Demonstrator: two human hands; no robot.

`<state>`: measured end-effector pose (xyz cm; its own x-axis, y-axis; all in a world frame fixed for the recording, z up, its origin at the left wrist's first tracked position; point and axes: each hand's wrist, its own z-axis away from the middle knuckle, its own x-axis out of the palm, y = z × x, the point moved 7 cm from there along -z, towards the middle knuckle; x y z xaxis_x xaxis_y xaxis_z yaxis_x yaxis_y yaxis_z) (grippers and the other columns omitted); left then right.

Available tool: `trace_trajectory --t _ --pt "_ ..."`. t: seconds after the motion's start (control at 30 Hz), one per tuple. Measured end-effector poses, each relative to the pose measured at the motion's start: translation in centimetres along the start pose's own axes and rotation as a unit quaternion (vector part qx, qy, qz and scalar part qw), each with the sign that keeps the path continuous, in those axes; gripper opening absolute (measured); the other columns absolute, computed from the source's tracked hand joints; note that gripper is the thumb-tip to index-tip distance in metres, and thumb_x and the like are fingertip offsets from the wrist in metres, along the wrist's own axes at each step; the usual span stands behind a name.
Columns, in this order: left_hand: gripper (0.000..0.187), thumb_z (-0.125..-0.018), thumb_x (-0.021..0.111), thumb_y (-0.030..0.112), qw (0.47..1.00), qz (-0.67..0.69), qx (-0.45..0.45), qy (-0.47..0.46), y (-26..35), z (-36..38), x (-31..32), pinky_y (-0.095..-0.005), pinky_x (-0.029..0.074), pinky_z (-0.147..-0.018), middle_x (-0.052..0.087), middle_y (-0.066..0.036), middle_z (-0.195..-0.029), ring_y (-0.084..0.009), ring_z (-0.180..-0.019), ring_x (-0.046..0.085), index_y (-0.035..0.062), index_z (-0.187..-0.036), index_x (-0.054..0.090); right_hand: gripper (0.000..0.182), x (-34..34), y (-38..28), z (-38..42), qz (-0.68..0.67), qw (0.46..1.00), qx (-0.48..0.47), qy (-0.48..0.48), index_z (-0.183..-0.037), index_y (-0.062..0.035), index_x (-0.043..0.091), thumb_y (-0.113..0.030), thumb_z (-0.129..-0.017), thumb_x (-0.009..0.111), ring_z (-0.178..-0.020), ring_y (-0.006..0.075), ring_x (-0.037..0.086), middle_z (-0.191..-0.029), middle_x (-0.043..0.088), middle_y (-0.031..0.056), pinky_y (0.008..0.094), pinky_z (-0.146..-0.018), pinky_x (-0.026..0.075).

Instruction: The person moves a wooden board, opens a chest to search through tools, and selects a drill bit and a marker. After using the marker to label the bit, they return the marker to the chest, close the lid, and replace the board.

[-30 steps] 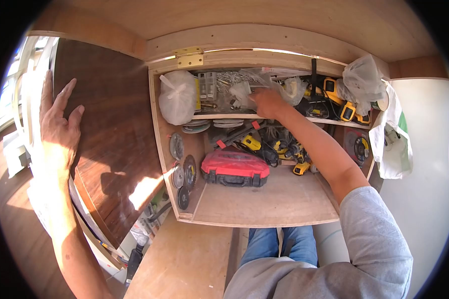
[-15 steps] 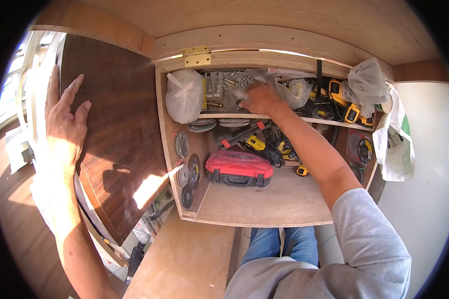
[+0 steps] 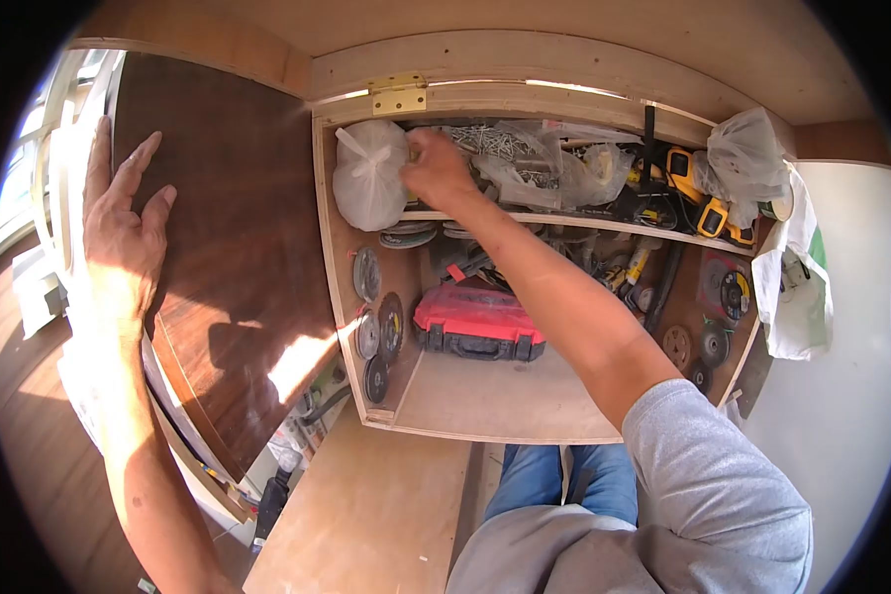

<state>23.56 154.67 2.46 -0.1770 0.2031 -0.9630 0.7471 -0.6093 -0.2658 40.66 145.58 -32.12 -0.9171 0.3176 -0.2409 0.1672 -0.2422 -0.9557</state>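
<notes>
My left hand (image 3: 124, 233) lies with fingers spread against the edge of a dark brown wooden panel (image 3: 228, 228). On the upper shelf of a wooden cabinet (image 3: 515, 431), my right hand (image 3: 438, 170) is beside a tied white plastic bag (image 3: 369, 178). Its fingers are curled and their tips are partly hidden, so I cannot make out what they hold, if anything. To its right are loose screws (image 3: 485, 142) and clear plastic bags (image 3: 596, 178). A red and black case (image 3: 478, 322) sits on the compartment floor below.
Yellow and black power tools (image 3: 711, 218) and a crumpled plastic bag (image 3: 747, 158) are at the shelf's right end. Several discs (image 3: 389, 327) hang on the side walls. A brass hinge (image 3: 399, 96) is at the top, and a white and green bag (image 3: 797, 277) hangs at right.
My right hand has moved left along the shelf, from the screws to beside the tied white bag. My left hand stays on the panel edge. The view has shifted slightly.
</notes>
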Motion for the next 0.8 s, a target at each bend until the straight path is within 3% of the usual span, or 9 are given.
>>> trace_trajectory --t 0.1,0.2,0.37,0.43,0.5,0.57,0.63,0.73,0.8 --pt "0.05 -0.088 0.066 0.009 1.0 0.006 0.005 0.01 -0.3 0.1 0.0 -0.0416 0.032 -0.118 0.03 -0.014 -0.16 -0.0341 -0.146 0.032 0.0165 -0.137 0.059 0.041 0.8 -6.1 3.4 0.088 0.989 -0.007 0.115 -0.105 0.0012 0.068 -0.016 -0.068 0.074 -0.1 0.0377 0.066 -0.106 0.065 0.0266 0.0429 -0.091 0.053" --pt "0.051 -0.088 0.067 0.009 1.0 -0.011 -0.01 0.002 0.1 -0.2 -0.2 -0.0418 0.033 -0.118 0.031 -0.015 -0.16 -0.0345 -0.145 0.033 0.0164 -0.137 0.059 0.04 0.9 -6.7 3.2 0.153 0.983 0.058 0.087 -0.104 0.0002 0.069 -0.017 -0.068 0.075 -0.1 0.0386 0.066 -0.106 0.065 0.025 0.0445 -0.091 0.053" --pt "0.052 -0.086 0.067 0.008 1.0 -0.005 -0.002 0.01 0.2 -0.1 -0.3 -0.0421 0.034 -0.117 0.032 -0.017 -0.159 -0.0356 -0.145 0.034 0.0157 -0.137 0.059 0.043 -0.9 -2.5 1.5 0.139 0.99 0.03 -0.002 -0.105 -0.0006 0.068 -0.019 -0.068 0.078 -0.087 0.0357 0.07 -0.094 0.07 0.0203 0.0451 -0.08 0.056" --pt "0.051 -0.086 0.067 0.008 1.0 0.009 0.0 0.016 0.1 0.0 -0.3 -0.0422 0.034 -0.116 0.032 -0.017 -0.158 -0.0362 -0.144 0.035 0.0152 -0.136 0.059 0.036 -5.1 -1.6 3.5 0.028 0.997 0.054 0.046 -0.106 -0.0011 0.069 -0.013 -0.072 0.076 -0.076 0.0285 0.07 -0.089 0.071 0.0149 0.0403 -0.07 0.056" --pt "0.051 -0.085 0.067 0.008 1.0 0.016 0.008 0.023 -0.2 0.1 -0.1 -0.0422 0.035 -0.116 0.033 -0.018 -0.158 -0.0366 -0.143 0.035 0.0149 -0.136 0.06 0.029 -9.3 0.7 5.4 -0.086 0.992 0.038 0.087 -0.107 -0.0003 0.069 -0.006 -0.078 0.072 -0.075 0.0188 0.068 -0.09 0.071 0.0103 0.0329 -0.062 0.056" --pt "0.051 -0.085 0.067 0.008 0.999 0.013 0.025 0.039 -0.3 0.1 -0.1 -0.0423 0.035 -0.116 0.033 -0.018 -0.158 -0.0369 -0.143 0.036 0.0145 -0.135 0.061 0.026 -14.4 -1.9 8.8 -0.145 0.971 0.152 0.115 -0.105 0.0016 0.068 -0.011 -0.082 0.067 -0.073 0.0193 0.068 -0.087 0.071 0.0122 0.0349 -0.056 0.056" --pt "0.05 -0.085 0.067 0.007 0.999 0.019 0.022 0.039 -0.3 0.1 -0.2 -0.0422 0.035 -0.116 0.033 -0.018 -0.158 -0.0369 -0.143 0.036 0.0145 -0.135 0.061 0.022 -17.6 -0.2 10.6 -0.175 0.954 0.188 0.154 -0.104 0.0037 0.066 -0.01 -0.086 0.065 -0.071 0.0179 0.067 -0.091 0.068 0.0103 0.0286 -0.047 0.054" --pt "0.05 -0.085 0.067 0.008 0.999 0.015 0.002 0.031 -0.3 0.1 0.0 -0.0419 0.035 -0.116 0.032 -0.017 -0.158 -0.0368 -0.143 0.036 0.0143 -0.134 0.061 0.025 -20.3 3.0 12.2 -0.262 0.903 0.248 0.231 -0.104 0.0053 0.064 -0.011 -0.085 0.067 -0.068 0.0174 0.064 -0.09 0.067 0.0119 0.0286 -0.047 0.055" --pt "0.05 -0.086 0.067 0.008 1.0 0.008 -0.003 0.031 -0.4 0.1 0.1 -0.0416 0.036 -0.116 0.032 -0.017 -0.158 -0.0366 -0.143 0.036 0.0143 -0.134 0.061 0.025 -20.2 3.5 11.8 -0.261 0.903 0.24 0.241 -0.102 0.0052 0.063 -0.011 -0.085 0.068 -0.066 0.0169 0.063 -0.089 0.066 0.0125 0.0283 -0.046 0.054"
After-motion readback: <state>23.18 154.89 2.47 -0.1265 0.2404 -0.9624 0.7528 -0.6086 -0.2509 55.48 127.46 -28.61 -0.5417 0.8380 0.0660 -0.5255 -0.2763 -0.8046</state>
